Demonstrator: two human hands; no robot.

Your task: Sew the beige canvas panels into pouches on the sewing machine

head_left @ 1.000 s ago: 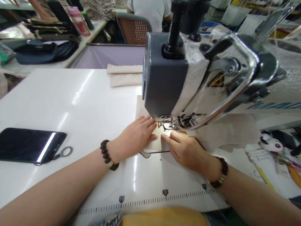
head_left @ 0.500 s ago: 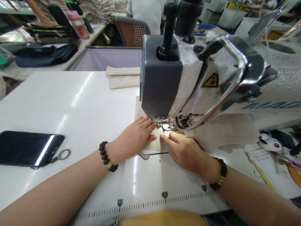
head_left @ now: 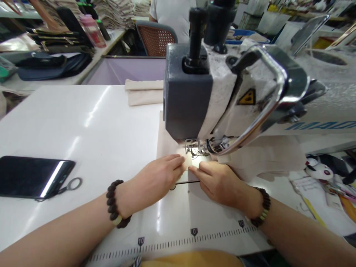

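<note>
A beige fabric piece lies under the sewing machine, its near part by the presser foot. My left hand is closed at the near left part of this fabric, fingertips pressed together on it, thumb mostly hidden. Just across from it, my right hand rests palm down on the machine bed, right of the foot. Its index finger stretches left to touch the fabric's edge, with the other fingers partly bent. Both wrists wear dark bead bracelets.
A phone with a ring strap lies at left on the white table. Folded beige fabric sits behind the machine head. More beige fabric is at right, near a panda figure. A person is beyond.
My left hand has slid back toward me from beside the presser foot, and its spread fingers have drawn together. The right hand has hardly moved.
</note>
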